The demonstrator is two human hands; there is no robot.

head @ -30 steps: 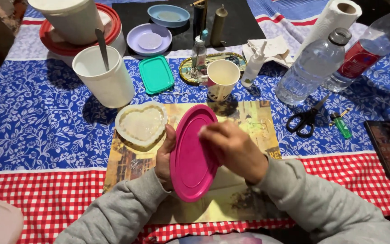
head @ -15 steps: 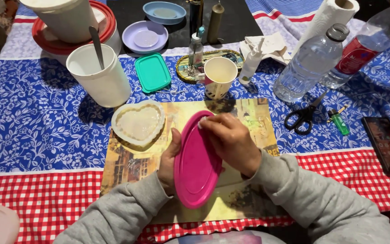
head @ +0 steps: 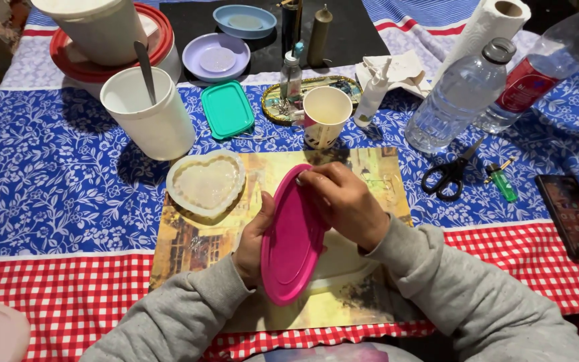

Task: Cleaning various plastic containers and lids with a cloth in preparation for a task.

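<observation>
Gripping a pink oval lid (head: 293, 238) on edge, left hand (head: 252, 238) beneath, right hand (head: 343, 201) pinching its top, beside a filled heart mould (head: 206, 182).

The scene is bright and evenly lit, with warm light that seems to come from above and slightly from the far side, because the white tub (head: 149, 114) and the cup (head: 325, 115) throw soft shadows toward the viewer on the blue cloth (head: 55, 181). The plastic bottles (head: 460, 97) show small glare spots, and the phone screen (head: 574, 218) reflects a little. The centre is sharp, but the right hand (head: 343, 204) is slightly blurred, and the far corners look darker and a bit stretched.
</observation>
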